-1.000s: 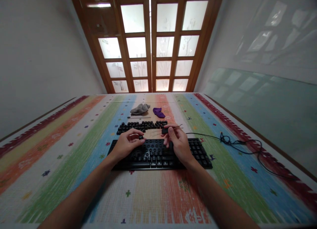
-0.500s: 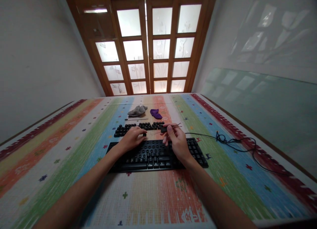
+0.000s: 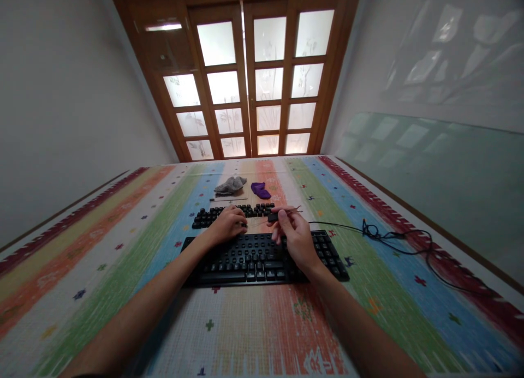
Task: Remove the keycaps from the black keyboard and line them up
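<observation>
A black keyboard [image 3: 262,258] lies on the striped mat in front of me. Beyond it sits a row of loose black keycaps [image 3: 213,214]. My left hand [image 3: 228,225] reaches past the keyboard's far edge to those keycaps, fingers curled down onto them; what it pinches is hidden. My right hand [image 3: 292,236] hovers over the keyboard's upper middle, fingers closed on a thin wire keycap puller [image 3: 286,211] with a black keycap [image 3: 273,217] at its end.
A grey cloth [image 3: 231,185] and a purple cloth [image 3: 261,190] lie further back, with a thin stick [image 3: 229,199] beside them. The keyboard's black cable [image 3: 385,236] coils off to the right. Wooden glazed doors [image 3: 254,83] stand behind the mat.
My left hand has moved forward from the keyboard's upper left keys to the row of loose keycaps. My right hand has stayed with the puller and keycap.
</observation>
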A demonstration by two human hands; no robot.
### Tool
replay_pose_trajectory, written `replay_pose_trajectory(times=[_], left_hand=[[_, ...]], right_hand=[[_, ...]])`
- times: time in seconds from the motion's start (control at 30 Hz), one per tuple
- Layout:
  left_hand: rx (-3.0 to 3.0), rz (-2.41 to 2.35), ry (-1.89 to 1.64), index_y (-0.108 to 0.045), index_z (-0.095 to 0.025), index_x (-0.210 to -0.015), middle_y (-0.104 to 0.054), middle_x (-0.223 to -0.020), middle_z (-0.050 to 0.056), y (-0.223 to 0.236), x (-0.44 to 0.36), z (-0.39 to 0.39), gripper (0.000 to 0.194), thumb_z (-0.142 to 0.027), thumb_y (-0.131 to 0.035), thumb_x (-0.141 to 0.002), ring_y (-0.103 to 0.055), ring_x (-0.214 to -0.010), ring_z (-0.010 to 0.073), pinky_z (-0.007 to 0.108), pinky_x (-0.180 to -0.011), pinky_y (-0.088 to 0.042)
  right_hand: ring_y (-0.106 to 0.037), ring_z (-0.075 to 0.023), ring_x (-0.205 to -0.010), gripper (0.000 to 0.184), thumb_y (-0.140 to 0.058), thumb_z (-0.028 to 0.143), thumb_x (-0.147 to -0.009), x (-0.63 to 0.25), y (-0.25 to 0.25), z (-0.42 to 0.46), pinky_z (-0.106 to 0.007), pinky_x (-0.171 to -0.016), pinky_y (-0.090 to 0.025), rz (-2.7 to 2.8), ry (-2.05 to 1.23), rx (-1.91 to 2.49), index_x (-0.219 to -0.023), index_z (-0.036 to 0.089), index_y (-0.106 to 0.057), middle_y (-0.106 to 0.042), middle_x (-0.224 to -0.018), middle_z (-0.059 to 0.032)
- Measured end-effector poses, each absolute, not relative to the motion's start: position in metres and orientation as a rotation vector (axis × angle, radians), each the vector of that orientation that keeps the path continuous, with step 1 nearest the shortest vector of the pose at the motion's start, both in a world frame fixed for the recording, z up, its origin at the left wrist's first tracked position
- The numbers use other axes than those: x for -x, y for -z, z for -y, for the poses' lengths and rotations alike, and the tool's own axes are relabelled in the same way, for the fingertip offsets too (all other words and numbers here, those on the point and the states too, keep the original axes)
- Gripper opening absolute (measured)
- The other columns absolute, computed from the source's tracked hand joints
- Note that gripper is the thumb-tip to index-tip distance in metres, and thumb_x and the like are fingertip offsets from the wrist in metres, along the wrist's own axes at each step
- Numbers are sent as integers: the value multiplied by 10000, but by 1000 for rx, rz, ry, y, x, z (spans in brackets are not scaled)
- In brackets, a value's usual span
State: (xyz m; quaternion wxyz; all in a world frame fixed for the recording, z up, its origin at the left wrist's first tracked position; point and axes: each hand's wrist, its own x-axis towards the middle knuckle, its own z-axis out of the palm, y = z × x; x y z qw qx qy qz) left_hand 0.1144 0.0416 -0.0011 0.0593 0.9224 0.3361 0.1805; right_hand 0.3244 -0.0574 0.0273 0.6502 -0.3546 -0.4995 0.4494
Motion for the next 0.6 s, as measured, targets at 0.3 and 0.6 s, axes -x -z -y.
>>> replay_pose_trajectory(times=[0.3,0.6], left_hand=[[-2819,-1084,-517,-738,-190,-819,-623,-994,66,0,-111,-46,63,-199,-725,-759,-516,-954,239,390,-892,-440],[-2874,-1153,-483,-730,-182,-863,-614,-996,74,-1,-112,-49,80,-187,-702,-788,-532,-939,241,387,-876,-455]], right_hand=[[-529,-89,-421,426,-605,588,-848,-324,-28,58,-203,-372,-385,1139,-1016,806,-943,173,-582,-647,-694,-9],[-524,-82,-413,426,-618,577,-842,-323,-28,59,-196,-368,-379,1148,-1038,809,-942,164,-594,-645,-688,-6]])
